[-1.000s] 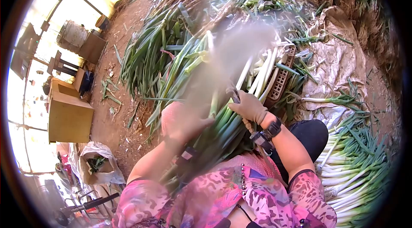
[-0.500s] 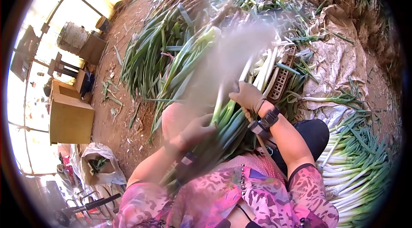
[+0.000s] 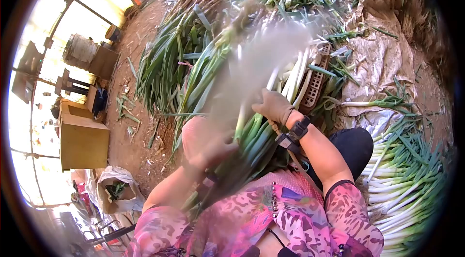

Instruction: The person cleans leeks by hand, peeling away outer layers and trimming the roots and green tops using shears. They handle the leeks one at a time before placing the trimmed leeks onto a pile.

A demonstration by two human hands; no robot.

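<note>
My left hand (image 3: 215,153), gloved and partly hazed by a smear over the view, is closed at the lower end of a green onion (image 3: 240,124) with a white stalk. To its right, my right hand (image 3: 274,106), also gloved, has its fingers closed round another green onion (image 3: 272,79). Under and between both hands, a bundle of green leaves (image 3: 255,145) lies across my lap. More white stalks (image 3: 293,83) rest just beyond my right hand, beside a brown plastic crate (image 3: 315,85). The smear hides the area beyond my left hand.
A heap of untrimmed green onions (image 3: 167,63) lies ahead on the left. Cleaned ones (image 3: 397,184) are piled on the right, near a pale sheet (image 3: 373,58). On the left stand a wooden box (image 3: 85,138) and an open sack (image 3: 118,191).
My right hand has shifted slightly left and down along with the stalk. My left hand has moved a little left and down. The view has tilted slightly.
</note>
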